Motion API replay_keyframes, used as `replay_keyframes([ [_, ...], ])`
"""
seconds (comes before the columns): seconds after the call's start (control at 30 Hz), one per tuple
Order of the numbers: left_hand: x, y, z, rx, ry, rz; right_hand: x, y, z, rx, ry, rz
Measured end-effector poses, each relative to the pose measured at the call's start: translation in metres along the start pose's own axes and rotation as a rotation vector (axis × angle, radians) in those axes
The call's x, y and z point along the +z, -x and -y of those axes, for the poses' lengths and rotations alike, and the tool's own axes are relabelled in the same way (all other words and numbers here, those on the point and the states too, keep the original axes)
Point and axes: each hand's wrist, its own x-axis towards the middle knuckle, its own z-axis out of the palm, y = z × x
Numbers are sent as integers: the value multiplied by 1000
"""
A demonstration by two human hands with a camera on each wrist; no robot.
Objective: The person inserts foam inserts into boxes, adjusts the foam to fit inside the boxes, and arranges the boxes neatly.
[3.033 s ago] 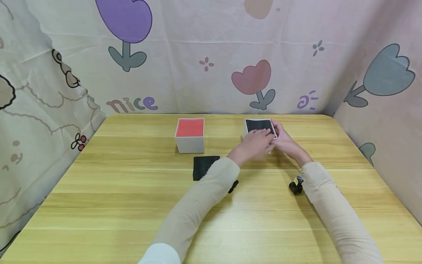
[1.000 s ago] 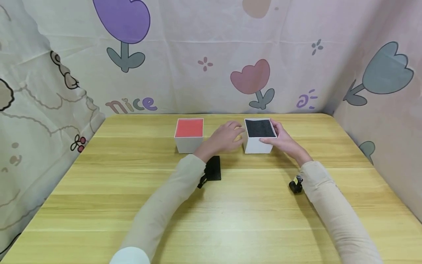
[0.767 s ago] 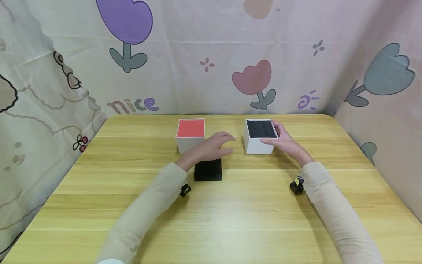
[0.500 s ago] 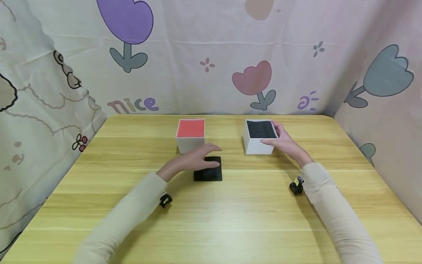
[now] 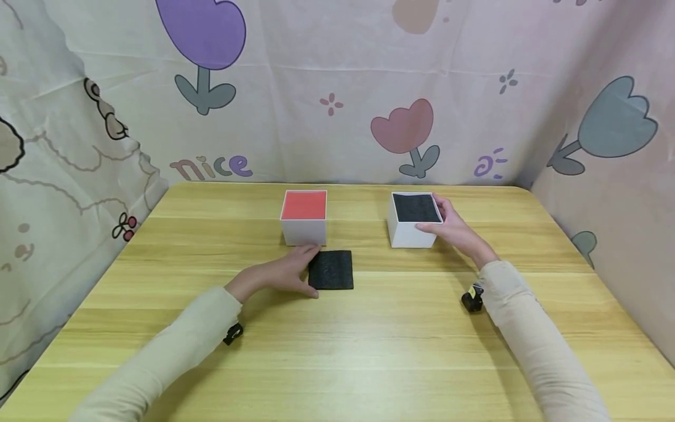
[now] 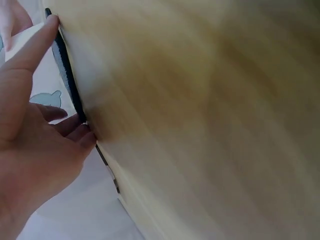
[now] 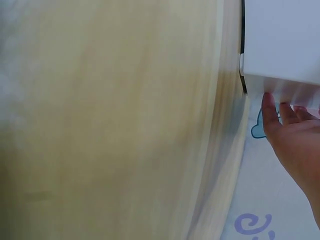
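Note:
A flat black cloth-like square [image 5: 332, 271] lies on the wooden table. My left hand [image 5: 289, 271] reaches its left side, thumb and fingers spread apart, the thumb at the near left corner and the fingertips at the far left corner. In the left wrist view the black square [image 6: 69, 75] shows edge-on between the thumb and fingers of the left hand [image 6: 35, 130]. My right hand [image 5: 453, 225] grips a white box [image 5: 411, 235] at its right side, thumb on the front face, fingers along the side. Black cloth-like material [image 5: 416, 208] fills that box to near its rim.
A second white box [image 5: 304, 232], with a red top surface [image 5: 304, 205], stands left of the gripped box, just behind the black square. A printed curtain [image 5: 295, 117] hangs behind the table [image 5: 337, 363] and along both sides.
My left hand has moved from the top of the right box, leftward and nearer, to the left side of the black square. The right hand stays at the box.

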Motion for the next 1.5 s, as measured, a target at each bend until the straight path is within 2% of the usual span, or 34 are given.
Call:
replay_keyframes([
  [0.1,0,1,1,-3,1,4,0,0,-1,0,2,1],
  [0.23,0,3,0,10,-49,-30,-2,-1,-4,-3,-12,0],
  [0.4,1,6,-2,86,-182,-124,-1,-1,-5,-20,-15,-2],
  [0.5,2,6,-1,138,-218,-171,-1,-1,-4,-28,-14,-3],
  [0.6,2,6,-2,162,-197,-182,1,2,4,-20,-20,3],
  [0.77,1,6,-6,159,-124,-181,0,1,3,-13,-26,2],
  [0.83,1,6,-8,156,-105,-192,-2,-2,-5,-21,-18,-1],
  [1.07,-3,1,-25,167,-5,-230,-2,-3,-3,-12,-22,5],
  [1.27,-15,-15,-41,181,88,-233,-2,-3,-3,-10,-19,11],
  [1.4,-27,-30,-51,156,161,-230,-1,-1,-3,-25,-5,8],
  [1.5,-37,-43,-59,135,172,-252,-1,0,-4,-34,-2,4],
])
